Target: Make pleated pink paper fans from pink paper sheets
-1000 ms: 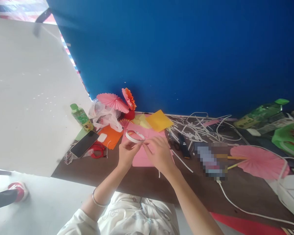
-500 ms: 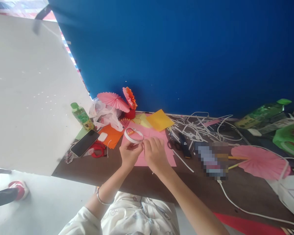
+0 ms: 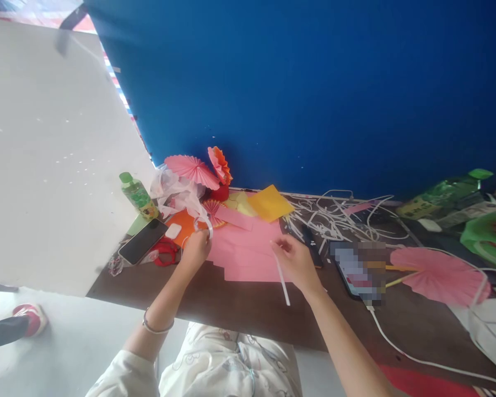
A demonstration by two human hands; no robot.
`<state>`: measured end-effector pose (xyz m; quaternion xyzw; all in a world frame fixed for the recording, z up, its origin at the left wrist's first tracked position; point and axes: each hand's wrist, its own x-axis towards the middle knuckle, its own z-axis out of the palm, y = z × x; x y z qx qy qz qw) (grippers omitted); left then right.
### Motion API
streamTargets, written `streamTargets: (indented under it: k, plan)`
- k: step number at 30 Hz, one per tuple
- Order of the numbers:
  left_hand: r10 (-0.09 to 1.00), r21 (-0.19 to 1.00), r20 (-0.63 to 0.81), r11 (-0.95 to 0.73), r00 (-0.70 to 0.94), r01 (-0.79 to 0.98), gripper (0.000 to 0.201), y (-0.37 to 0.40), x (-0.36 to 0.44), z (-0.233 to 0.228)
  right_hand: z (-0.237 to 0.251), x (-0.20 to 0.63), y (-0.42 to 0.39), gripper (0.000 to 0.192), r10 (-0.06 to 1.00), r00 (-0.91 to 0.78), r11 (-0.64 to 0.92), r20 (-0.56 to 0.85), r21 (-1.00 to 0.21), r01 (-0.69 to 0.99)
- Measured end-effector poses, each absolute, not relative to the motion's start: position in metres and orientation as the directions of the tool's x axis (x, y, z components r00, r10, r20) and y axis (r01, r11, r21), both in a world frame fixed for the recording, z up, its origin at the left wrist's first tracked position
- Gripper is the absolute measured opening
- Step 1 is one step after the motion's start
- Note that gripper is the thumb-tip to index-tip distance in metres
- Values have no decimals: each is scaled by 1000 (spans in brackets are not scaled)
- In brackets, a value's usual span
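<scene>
The hands had parted: left hand [image 3: 195, 249] fingers gripping the white tape ring [image 3: 201, 225], right hand [image 3: 296, 261] fingers pinching a peeled white strip [image 3: 282, 280] over pink paper sheets [image 3: 248, 255].

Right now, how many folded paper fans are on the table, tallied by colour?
Pink paper fans: 3
Orange paper fan: 1
Total: 4
</scene>
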<state>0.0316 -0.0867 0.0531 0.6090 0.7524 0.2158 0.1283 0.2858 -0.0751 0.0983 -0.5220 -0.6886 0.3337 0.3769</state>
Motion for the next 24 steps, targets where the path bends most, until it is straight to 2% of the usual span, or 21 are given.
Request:
streamTargets:
  k: [2, 5, 7, 11, 15, 19, 24]
  plan:
    - [971, 370, 60, 194, -232, 908, 10, -91, 29, 47, 96, 292, -76, 24, 988, -151, 81, 32, -939, 334]
    - [963, 327, 123, 188, -239, 926, 12, -95, 37, 38, 92, 297, -79, 30, 972, -208, -72, -106, -984, 165]
    - [968, 323, 181, 111, -177, 940, 16, -90, 48, 31, 89, 299, -81, 32, 953, -256, -134, -160, -984, 114]
    - [988, 527, 153, -97, 18, 844, 18, -63, 64, 15, 80, 305, -86, 30, 944, -262, -194, -200, -980, 51]
    - [987, 600, 101, -158, 121, 784, 11, -35, 62, 7, 70, 316, -95, 29, 928, -274, -264, -250, -964, -12]
    - [984, 705, 61, -161, 168, 691, 12, -27, 57, 6, 64, 328, -101, 28, 911, -277, -342, -306, -935, -94]
    - [992, 868, -18, -47, 126, 494, 16, -33, 60, 3, 57, 329, -96, 24, 882, -366, -394, -298, -892, -222]
